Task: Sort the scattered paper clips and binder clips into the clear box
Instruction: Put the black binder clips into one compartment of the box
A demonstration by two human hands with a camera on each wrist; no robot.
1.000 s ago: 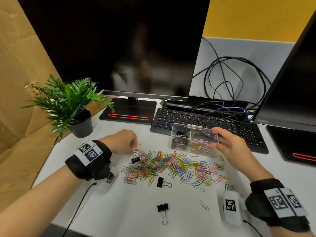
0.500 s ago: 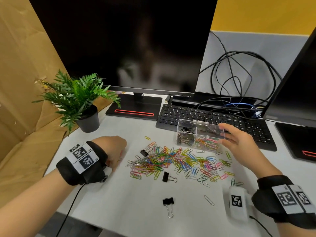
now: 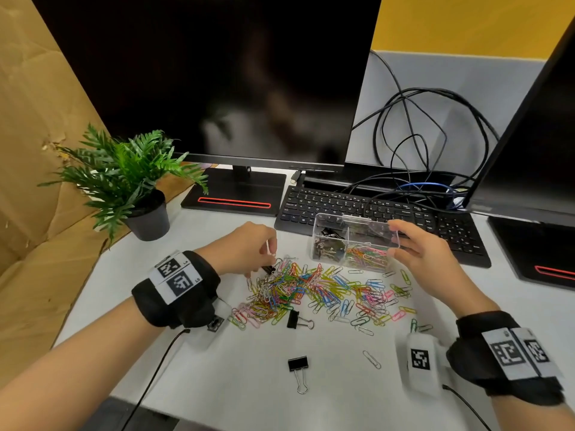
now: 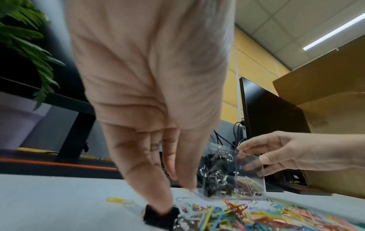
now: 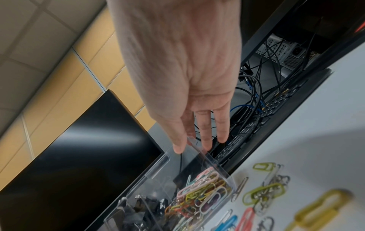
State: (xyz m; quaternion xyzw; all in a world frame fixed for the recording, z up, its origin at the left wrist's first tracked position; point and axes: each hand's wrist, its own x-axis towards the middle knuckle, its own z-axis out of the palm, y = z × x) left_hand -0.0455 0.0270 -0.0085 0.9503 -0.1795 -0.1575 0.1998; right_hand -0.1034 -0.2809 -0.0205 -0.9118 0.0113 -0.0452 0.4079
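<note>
A heap of coloured paper clips (image 3: 314,290) lies spread on the white desk. At its far left edge my left hand (image 3: 269,263) reaches down and pinches a black binder clip (image 3: 268,270); the left wrist view shows the thumb on that clip (image 4: 161,216). Two more black binder clips lie loose, one (image 3: 294,319) at the heap's near edge and one (image 3: 298,365) nearer to me. The clear box (image 3: 351,244) stands behind the heap, binder clips in its left compartment, paper clips in its right. My right hand (image 3: 394,241) grips the box's right end (image 5: 197,150), thumb in front, fingers behind.
A black keyboard (image 3: 373,213) lies right behind the box. A potted plant (image 3: 137,194) stands at the back left beside cardboard (image 3: 31,150). A monitor (image 3: 217,73) fills the back, a second one (image 3: 535,135) the right, with tangled cables (image 3: 420,135) between.
Half a second ago my left hand was drawn back left of the heap; it has returned to the heap's far left edge, onto the black binder clip. The right hand stays on the box.
</note>
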